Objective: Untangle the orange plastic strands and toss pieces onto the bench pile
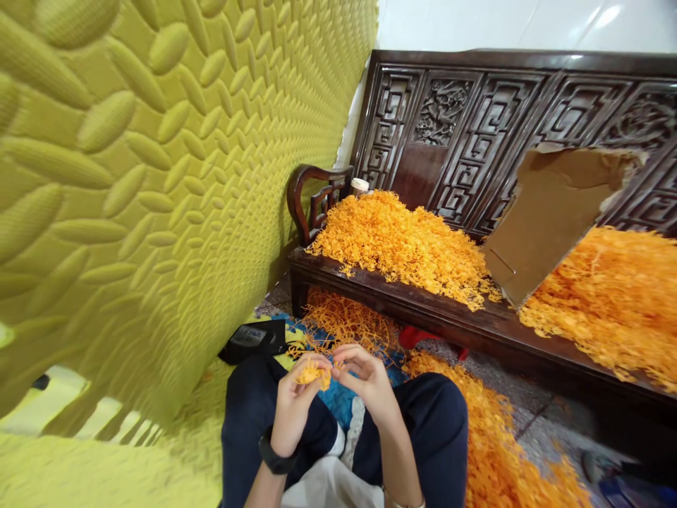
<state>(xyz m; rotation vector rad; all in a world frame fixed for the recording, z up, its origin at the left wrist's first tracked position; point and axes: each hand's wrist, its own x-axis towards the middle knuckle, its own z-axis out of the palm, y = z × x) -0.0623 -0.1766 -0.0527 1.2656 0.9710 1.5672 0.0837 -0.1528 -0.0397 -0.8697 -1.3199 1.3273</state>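
Note:
My left hand (296,398), with a black band on the wrist, is closed around a small cluster of orange plastic pieces (313,373) above my lap. My right hand (370,384) meets it at the fingertips. Its thumb and fingers are pinched at the edge of the cluster, on what looks like a small orange piece too tiny to make out. Beneath the bench, past my hands, lies a tangle of stringy orange strands (346,321).
A carved dark wooden bench (338,271) bears a heap of small orange pieces (402,240), an upright cardboard sheet (550,212) and a second orange heap (618,296). More orange pieces (491,430) cover the floor at right. A yellow foam mat (174,176) rises at left; a black pouch (254,340) lies nearby.

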